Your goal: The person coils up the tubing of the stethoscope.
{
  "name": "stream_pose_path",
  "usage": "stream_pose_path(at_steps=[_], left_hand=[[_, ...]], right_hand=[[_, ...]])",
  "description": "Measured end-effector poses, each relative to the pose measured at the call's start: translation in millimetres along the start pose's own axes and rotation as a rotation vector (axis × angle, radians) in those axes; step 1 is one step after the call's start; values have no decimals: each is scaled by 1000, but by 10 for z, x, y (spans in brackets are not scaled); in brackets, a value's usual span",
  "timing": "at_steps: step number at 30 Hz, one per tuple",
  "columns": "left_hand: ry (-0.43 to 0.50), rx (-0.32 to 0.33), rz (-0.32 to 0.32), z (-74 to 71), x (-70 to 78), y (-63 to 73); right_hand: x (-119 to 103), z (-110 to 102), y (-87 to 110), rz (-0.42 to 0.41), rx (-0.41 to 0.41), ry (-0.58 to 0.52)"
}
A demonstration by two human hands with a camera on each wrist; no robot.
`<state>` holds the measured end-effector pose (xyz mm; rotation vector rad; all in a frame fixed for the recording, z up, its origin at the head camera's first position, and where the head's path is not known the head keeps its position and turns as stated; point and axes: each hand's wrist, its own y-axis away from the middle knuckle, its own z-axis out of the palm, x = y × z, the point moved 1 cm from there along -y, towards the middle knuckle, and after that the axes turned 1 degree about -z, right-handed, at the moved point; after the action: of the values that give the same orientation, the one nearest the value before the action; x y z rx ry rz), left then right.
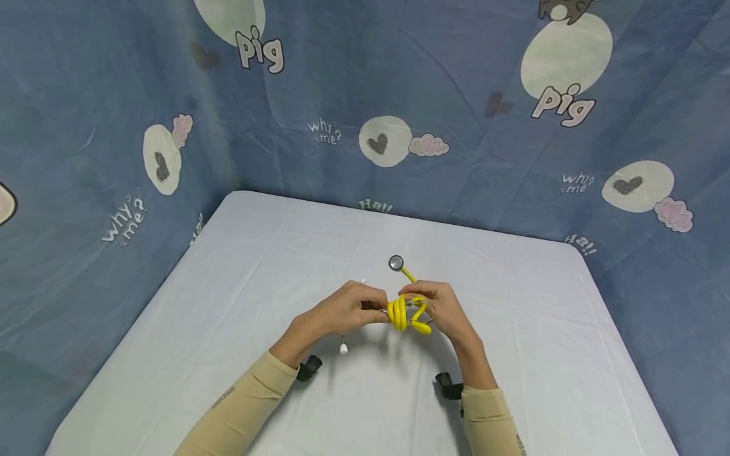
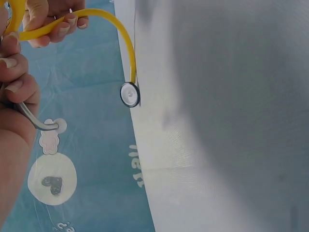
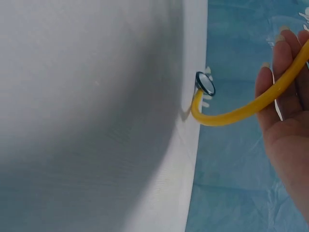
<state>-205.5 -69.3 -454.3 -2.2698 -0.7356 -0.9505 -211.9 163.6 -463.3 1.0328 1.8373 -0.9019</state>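
A stethoscope with yellow tubing is held above the white table, its tube wound in several turns around the metal ear tubes. My left hand grips the metal ear tubes at the left of the coil. One white ear tip sticks out below that hand. On the other side, my right hand holds the yellow tube, which crosses its fingers in the right wrist view. From there the loose end runs away to the round chest piece, which hangs free. Part of the coil is hidden behind the fingers.
The white-covered table spreads under both hands. Blue printed cloth stands behind it and along its sides. Black wrist mounts sit near each sleeve cuff.
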Motion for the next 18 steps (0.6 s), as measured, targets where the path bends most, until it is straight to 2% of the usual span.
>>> stream_pose_path(at_steps=[2,4,9,12,18], left_hand=[[-8,9,-9,3,-1,-3],[-9,23,-13,0,2,-6],[0,58,-14,-2,3,-14],[10,76,-22,-1,-6,-14],[7,110,-55,-12,-40,-9]], right_hand=[[56,5,14,-55,-9,-12],[85,11,25,-62,-5,-23],[90,48,41,73,27,-46],[86,73,48,119,40,-56],[107,91,68,81,47,-27]])
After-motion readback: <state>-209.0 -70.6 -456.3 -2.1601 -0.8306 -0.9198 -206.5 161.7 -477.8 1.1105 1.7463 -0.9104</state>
